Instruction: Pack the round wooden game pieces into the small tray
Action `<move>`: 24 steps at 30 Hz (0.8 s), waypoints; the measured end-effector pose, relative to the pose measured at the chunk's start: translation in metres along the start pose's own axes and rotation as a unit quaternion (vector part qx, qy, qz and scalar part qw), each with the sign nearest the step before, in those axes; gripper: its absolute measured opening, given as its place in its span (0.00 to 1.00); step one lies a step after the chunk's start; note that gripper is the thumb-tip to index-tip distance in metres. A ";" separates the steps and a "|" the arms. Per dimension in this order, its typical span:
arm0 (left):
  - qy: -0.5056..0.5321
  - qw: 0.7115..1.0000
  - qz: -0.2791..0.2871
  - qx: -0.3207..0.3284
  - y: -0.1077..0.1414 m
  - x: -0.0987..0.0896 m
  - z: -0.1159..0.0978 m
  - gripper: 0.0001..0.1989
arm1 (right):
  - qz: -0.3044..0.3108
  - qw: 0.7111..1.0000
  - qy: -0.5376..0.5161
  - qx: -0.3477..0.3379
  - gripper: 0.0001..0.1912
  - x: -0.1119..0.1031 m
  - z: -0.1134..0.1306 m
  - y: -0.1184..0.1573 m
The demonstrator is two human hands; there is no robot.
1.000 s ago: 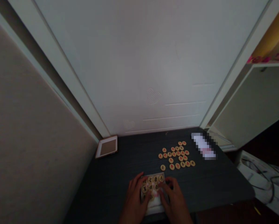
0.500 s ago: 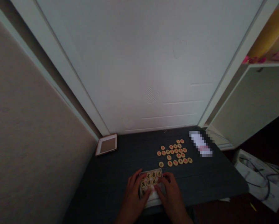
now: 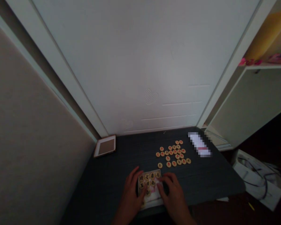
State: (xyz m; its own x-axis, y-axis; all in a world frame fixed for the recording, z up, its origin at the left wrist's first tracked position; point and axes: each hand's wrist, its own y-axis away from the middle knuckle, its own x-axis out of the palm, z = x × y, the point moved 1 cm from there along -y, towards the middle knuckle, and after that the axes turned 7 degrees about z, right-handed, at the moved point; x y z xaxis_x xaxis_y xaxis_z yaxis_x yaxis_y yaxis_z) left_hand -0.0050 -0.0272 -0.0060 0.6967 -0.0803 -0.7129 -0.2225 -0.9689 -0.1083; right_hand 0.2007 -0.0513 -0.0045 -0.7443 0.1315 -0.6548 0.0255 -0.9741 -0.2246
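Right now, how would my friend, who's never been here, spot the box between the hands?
Find the dark table below the white panel, then look to its near edge. Between the left hand and the right hand sits a shallow, pale box. Unlike the brown-centred tray in the far left corner, it holds round pieces with black markings.

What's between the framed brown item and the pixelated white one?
In the head view, loose round pieces with red or dark characters lie between them on the dark table, nearer the pixelated white item.
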 end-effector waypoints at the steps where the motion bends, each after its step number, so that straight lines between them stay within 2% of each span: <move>1: -0.005 1.000 -0.003 0.003 -0.004 -0.001 -0.002 0.20 | -0.001 1.000 -0.006 0.002 0.08 -0.005 -0.004 -0.001; 6: -0.027 0.997 0.010 0.068 -0.041 -0.005 -0.025 0.18 | -0.001 0.999 -0.041 0.015 0.12 -0.031 -0.030 -0.001; 10: -0.035 0.987 0.065 0.144 -0.086 -0.003 -0.051 0.16 | -0.009 0.998 -0.059 0.030 0.15 -0.045 -0.047 0.000; 13: -0.071 0.974 0.117 0.183 -0.124 0.007 -0.067 0.13 | -0.026 0.997 -0.063 0.045 0.18 -0.052 -0.056 0.000; 17: -0.090 0.963 0.149 0.203 -0.163 0.025 -0.076 0.09 | -0.048 0.994 -0.075 0.065 0.19 -0.056 -0.067 0.000; 20: -0.104 0.957 0.168 0.210 -0.178 0.037 -0.077 0.07 | -0.060 0.991 -0.088 0.083 0.20 -0.056 -0.072 0.001; 24: -0.122 0.953 0.182 0.208 -0.183 0.043 -0.074 0.05 | -0.062 0.988 -0.102 0.099 0.20 -0.052 -0.073 0.002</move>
State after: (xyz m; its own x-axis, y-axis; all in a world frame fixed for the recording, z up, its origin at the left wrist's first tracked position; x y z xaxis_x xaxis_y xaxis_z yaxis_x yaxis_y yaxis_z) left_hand 0.1165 0.1292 0.0342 0.3537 -0.2875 -0.8901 -0.7057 -0.7066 -0.0522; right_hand 0.2882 -0.0462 -0.0240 -0.8527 0.2312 -0.4685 -0.1895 -0.9726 -0.1350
